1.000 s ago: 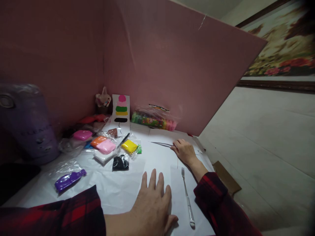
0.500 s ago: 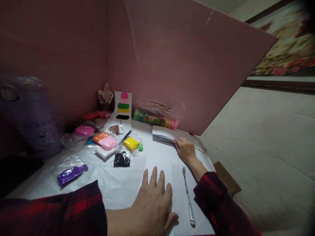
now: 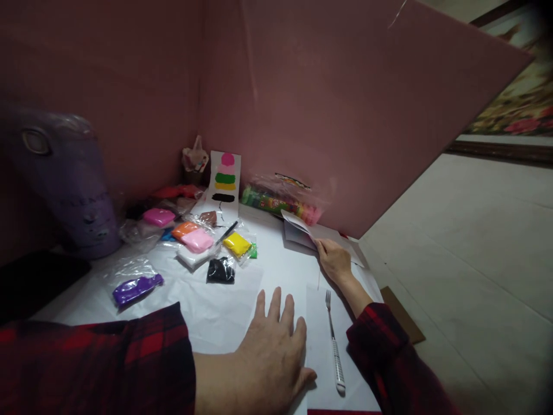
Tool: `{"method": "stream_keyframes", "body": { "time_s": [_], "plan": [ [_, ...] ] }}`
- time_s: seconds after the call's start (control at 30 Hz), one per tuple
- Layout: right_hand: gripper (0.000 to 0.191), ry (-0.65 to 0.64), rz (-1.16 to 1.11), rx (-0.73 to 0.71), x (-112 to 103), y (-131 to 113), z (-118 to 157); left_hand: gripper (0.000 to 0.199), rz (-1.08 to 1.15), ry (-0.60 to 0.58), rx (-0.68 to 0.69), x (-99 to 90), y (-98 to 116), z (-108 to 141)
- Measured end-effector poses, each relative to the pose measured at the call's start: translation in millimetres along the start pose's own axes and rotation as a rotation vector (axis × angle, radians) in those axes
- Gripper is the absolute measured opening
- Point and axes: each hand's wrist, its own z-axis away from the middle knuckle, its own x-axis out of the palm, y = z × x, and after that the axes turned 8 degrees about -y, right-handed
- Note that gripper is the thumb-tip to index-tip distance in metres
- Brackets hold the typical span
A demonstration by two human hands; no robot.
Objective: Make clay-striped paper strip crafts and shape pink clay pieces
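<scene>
My left hand (image 3: pixel 274 351) lies flat on the white paper (image 3: pixel 224 320) covering the table, fingers spread and nothing in them. Farther back, my right hand (image 3: pixel 334 260) pinches the near corner of a folded white paper (image 3: pixel 298 230), whose left side lifts off the surface. A fork (image 3: pixel 333 340) with a patterned handle lies between my hands, tines pointing away. A thin stick (image 3: pixel 319 278) rests just below my right hand. Left of centre are bagged clay packs: yellow (image 3: pixel 237 244), black (image 3: pixel 221 271), pink (image 3: pixel 197 240) and purple (image 3: pixel 137 289).
A purple bottle (image 3: pixel 82 190) stands at the left. A card with coloured shapes (image 3: pixel 224 187) leans against the pink panel (image 3: pixel 319 92) at the back, beside a plastic-wrapped colourful pack (image 3: pixel 280 202). A small pot (image 3: pixel 194 161) stands in the corner.
The folded paper's left part has lifted higher and opened more, with my right hand still on its corner. My left hand stays flat. The view has shifted slightly.
</scene>
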Motion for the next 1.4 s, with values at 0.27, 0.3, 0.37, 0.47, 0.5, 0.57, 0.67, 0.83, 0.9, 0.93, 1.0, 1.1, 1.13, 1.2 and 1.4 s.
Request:
{"method": "stream_keyframes", "body": {
  "time_s": [0.27, 0.3, 0.37, 0.47, 0.5, 0.57, 0.67, 0.83, 0.9, 0.93, 1.0, 1.1, 1.13, 1.2, 1.4],
  "plan": [
    [0.038, 0.014, -0.089, 0.047, 5, 6, 0, 0.073, -0.027, 0.049, 0.003, 4.1, 1, 0],
    [0.036, 0.011, -0.096, 0.042, 5, 7, 0, 0.073, -0.033, 0.062, 0.005, 4.8, 1, 0],
    [0.034, 0.003, -0.109, 0.027, 6, 6, 1, 0.072, -0.041, 0.084, 0.003, 5.5, 1, 0],
    [0.03, -0.006, -0.119, 0.008, 6, 4, 2, 0.071, -0.044, 0.089, 0.008, 4.9, 1, 0],
    [0.029, -0.009, -0.119, 0.003, 6, 3, 3, 0.071, -0.044, 0.088, 0.01, 4.5, 0, 1],
    [0.026, -0.016, -0.113, -0.007, 6, 1, 4, 0.072, -0.044, 0.084, 0.023, 4.0, 0, 1],
    [0.023, -0.025, -0.096, -0.019, 7, -1, 6, 0.073, -0.041, 0.079, 0.028, 3.7, -1, 0],
    [0.019, -0.014, -0.065, -0.025, 6, -3, 9, 0.072, -0.029, 0.031, 0.011, 1.9, -1, -1],
    [0.018, -0.013, -0.053, -0.024, 5, -4, 9, 0.072, -0.026, 0.022, 0.007, 0.7, -1, 0],
    [0.018, -0.013, -0.046, -0.022, 5, -4, 9, 0.072, -0.026, 0.021, 0.007, 0.2, 0, 0],
    [0.018, -0.011, -0.031, -0.013, 4, -4, 9, 0.072, -0.026, 0.027, 0.009, -0.2, 0, 1],
    [0.02, -0.007, -0.006, 0.004, 4, -4, 10, 0.072, -0.026, 0.041, 0.01, 0.4, 1, 1],
    [0.021, -0.007, 0.004, 0.007, 5, -4, 9, 0.073, -0.026, 0.042, 0.012, 0.8, 1, 1],
    [0.021, -0.006, 0.023, 0.007, 5, -4, 9, 0.072, -0.026, 0.041, 0.016, 1.4, 1, 0],
    [0.023, -0.015, 0.084, -0.017, 6, -2, 7, 0.071, -0.026, 0.032, 0.024, -0.6, 1, 1]
  ]
}}
